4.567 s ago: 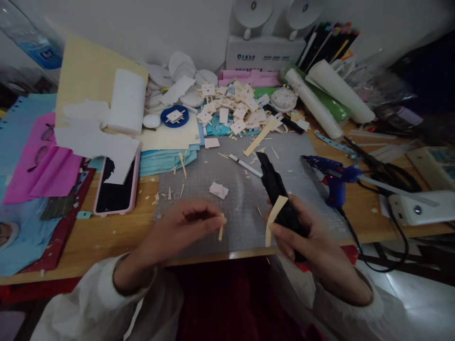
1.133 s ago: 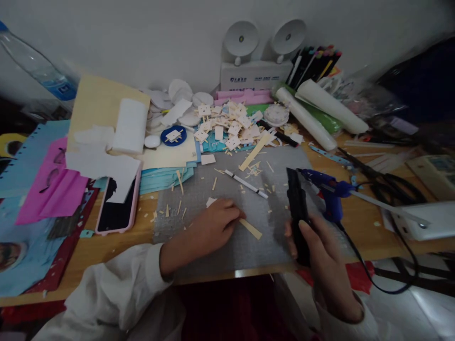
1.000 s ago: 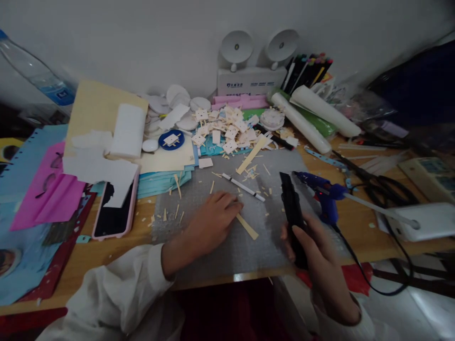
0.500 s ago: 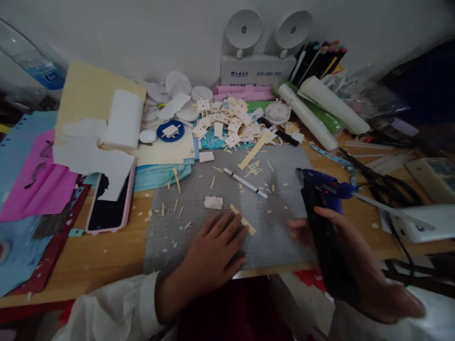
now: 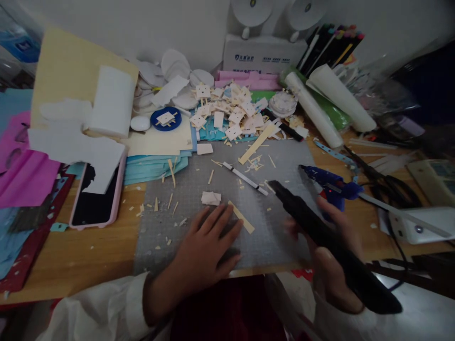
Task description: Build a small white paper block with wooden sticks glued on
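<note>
My left hand [image 5: 206,246] lies flat with fingers spread on the grey cutting mat [image 5: 270,246]. Its fingertips are beside a cream strip [image 5: 241,218] and just below a small folded white piece [image 5: 211,198]. In my right hand [image 5: 330,272] is a long black utility knife [image 5: 320,232], held above the mat's right side with its narrow end pointing up and left. Behind that hand rests a blue glue gun [image 5: 325,180]. A white stick with black bands [image 5: 245,178] lies on the mat among cream offcuts.
A heap of small white cards with sticks [image 5: 234,111] covers the back. At left are a phone [image 5: 95,199], a blue lid [image 5: 166,118] and coloured sheets. Scissors [image 5: 384,180], white rolls [image 5: 341,97] and a white power bank-like box [image 5: 423,222] stand at right.
My right hand has turned the black knife, swinging its narrow end left over the mat and away from the glue gun. My left hand stays flat by the cream strip. The view has shifted slightly.
</note>
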Demonstrator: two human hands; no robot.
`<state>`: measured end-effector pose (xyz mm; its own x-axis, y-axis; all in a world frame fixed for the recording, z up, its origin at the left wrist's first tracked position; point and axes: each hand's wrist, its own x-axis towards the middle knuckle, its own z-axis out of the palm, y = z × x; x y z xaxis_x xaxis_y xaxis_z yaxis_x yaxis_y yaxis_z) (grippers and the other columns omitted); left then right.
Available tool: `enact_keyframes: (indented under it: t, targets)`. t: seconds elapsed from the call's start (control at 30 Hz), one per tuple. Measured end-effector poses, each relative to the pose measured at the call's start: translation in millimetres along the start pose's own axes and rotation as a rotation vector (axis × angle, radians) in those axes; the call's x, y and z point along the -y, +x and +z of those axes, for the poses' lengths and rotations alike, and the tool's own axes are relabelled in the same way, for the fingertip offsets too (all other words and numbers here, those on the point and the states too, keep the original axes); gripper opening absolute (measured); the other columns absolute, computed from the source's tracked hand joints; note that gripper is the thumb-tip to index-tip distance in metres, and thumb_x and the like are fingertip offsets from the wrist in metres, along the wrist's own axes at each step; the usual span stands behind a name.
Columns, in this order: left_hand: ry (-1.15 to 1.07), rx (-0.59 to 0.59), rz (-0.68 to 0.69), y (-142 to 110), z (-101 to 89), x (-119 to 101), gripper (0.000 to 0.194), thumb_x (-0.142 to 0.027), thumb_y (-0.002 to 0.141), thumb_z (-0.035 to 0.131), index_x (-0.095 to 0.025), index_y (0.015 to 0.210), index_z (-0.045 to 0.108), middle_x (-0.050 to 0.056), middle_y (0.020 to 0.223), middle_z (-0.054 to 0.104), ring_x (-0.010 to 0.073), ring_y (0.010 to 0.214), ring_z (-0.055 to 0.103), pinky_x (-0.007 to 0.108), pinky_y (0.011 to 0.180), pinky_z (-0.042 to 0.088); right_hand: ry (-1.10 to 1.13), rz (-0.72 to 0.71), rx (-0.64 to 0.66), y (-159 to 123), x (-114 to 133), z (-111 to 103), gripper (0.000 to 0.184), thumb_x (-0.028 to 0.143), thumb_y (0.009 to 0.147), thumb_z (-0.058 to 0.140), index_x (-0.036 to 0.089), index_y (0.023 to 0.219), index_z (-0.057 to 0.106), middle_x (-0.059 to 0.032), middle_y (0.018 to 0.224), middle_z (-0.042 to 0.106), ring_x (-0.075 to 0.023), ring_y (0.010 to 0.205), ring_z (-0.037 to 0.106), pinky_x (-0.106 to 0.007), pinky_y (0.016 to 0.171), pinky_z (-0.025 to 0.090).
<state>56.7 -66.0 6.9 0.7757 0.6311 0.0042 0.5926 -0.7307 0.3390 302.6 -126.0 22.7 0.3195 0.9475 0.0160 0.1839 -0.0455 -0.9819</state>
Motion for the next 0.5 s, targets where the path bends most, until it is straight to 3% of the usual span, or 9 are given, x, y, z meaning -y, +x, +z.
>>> enact_keyframes:
  t: [0.07, 0.17, 0.37, 0.5]
  targets:
    - [0.017, -0.003, 0.001, 0, 0.0, 1, 0.055, -0.050, 0.095, 0.041, -0.023, 0.142, 0.042, 0.013, 0.155, 0.032, 0.0311, 0.143, 0.027, 0.051, 0.114, 0.021, -0.027, -0.142, 0.070, 6, 2, 9, 0.051, 0.045, 0.084, 0.061, 0.028, 0.131, 0.048, -0.0070, 0.103, 0.069, -0.0248, 0.085, 0.066, -0.041, 0.073, 0.054]
    - [0.035, -0.008, 0.007, 0, -0.7, 2, 0.058, -0.050, 0.095, 0.038, -0.021, 0.145, 0.038, 0.011, 0.155, 0.032, 0.0286, 0.143, 0.028, 0.048, 0.115, 0.017, -0.121, -0.222, 0.073, 12, 2, 17, 0.032, 0.030, 0.084, 0.063, 0.026, 0.115, 0.055, -0.0021, 0.089, 0.067, -0.0177, 0.076, 0.066, -0.030, 0.066, 0.055]
    - [0.061, -0.062, -0.032, 0, 0.0, 2, 0.060, -0.053, 0.094, 0.039, -0.019, 0.144, 0.041, 0.009, 0.152, 0.039, 0.0280, 0.138, 0.034, 0.045, 0.112, 0.017, -0.201, -0.285, 0.223, 21, -6, 27, 0.040, 0.024, 0.085, 0.059, 0.027, 0.124, 0.052, -0.0031, 0.097, 0.066, -0.0168, 0.075, 0.067, -0.029, 0.064, 0.057]
    - [0.038, -0.077, -0.067, 2, 2.6, 1, 0.061, -0.055, 0.092, 0.043, -0.022, 0.142, 0.042, 0.006, 0.150, 0.043, 0.0266, 0.135, 0.037, 0.045, 0.111, 0.019, -0.294, -0.383, 0.278, 28, -6, 30, 0.032, 0.021, 0.085, 0.055, 0.027, 0.116, 0.056, -0.0031, 0.091, 0.064, -0.0177, 0.076, 0.064, -0.028, 0.061, 0.055]
